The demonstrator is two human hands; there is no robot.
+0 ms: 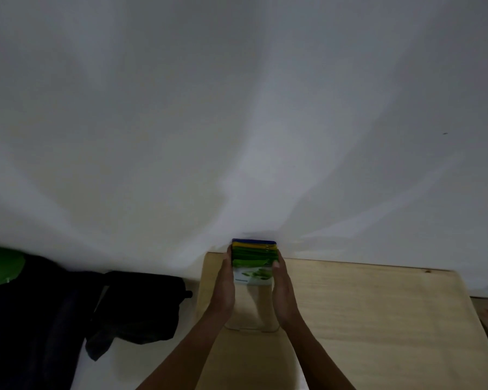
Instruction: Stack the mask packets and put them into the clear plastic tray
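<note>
We are looking at one stack of mask packets (253, 261) standing at the far edge of the wooden bench (378, 311), close to the white wall (237, 108). The picture is blurry, so we cannot count the packets for sure. We are seeing one blue edge at the back, then yellow edges, then green ones. The front packet is showing a white face with green leaves and a short dark line of writing, too blurred to read.

Our two hands are pressing the stack from both sides. The left hand (223, 288) is lying flat against the left side, fingers straight. The right hand (283, 291) is lying flat against the right side, thumb touching the front packet.

One clear plastic tray (251, 329) is sitting on the bench between our wrists, nearer to us than the stack. One dark bag (141, 305) is lying left of the bench, beside dark clothes (26, 319) and something green (0, 266).
</note>
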